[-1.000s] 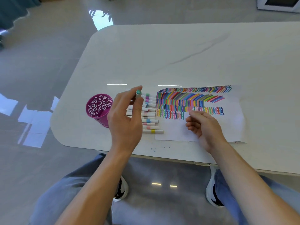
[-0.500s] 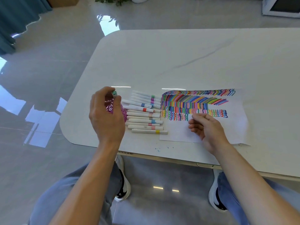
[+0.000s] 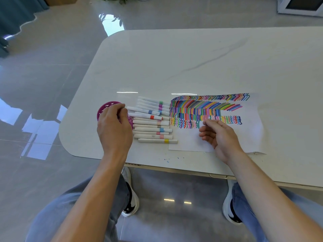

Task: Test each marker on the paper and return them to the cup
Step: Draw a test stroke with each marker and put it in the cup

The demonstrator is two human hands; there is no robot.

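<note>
My left hand [image 3: 113,126] hovers over the purple patterned cup [image 3: 104,107] at the table's left, covering most of it. Its thumb and fingers stay pinched together above the cup's mouth, and the teal-capped marker they pinch is hidden behind them. Several white markers [image 3: 152,123] with coloured bands lie in a row between the cup and the paper. The white paper [image 3: 248,130] carries rows of coloured test strokes [image 3: 206,109]. My right hand [image 3: 218,135] rests on the paper below the strokes, fingers loosely curled, holding nothing.
The white marble table [image 3: 201,63] stretches far behind the paper. Small ink specks [image 3: 167,160] dot the table near its front edge. My knees and shoes show below the edge, and a white appliance [image 3: 300,6] stands on the floor at the far right.
My left hand carried the teal-capped marker left from above the marker row to the cup and lowered it, so the cap is out of sight. The right hand stayed on the paper.
</note>
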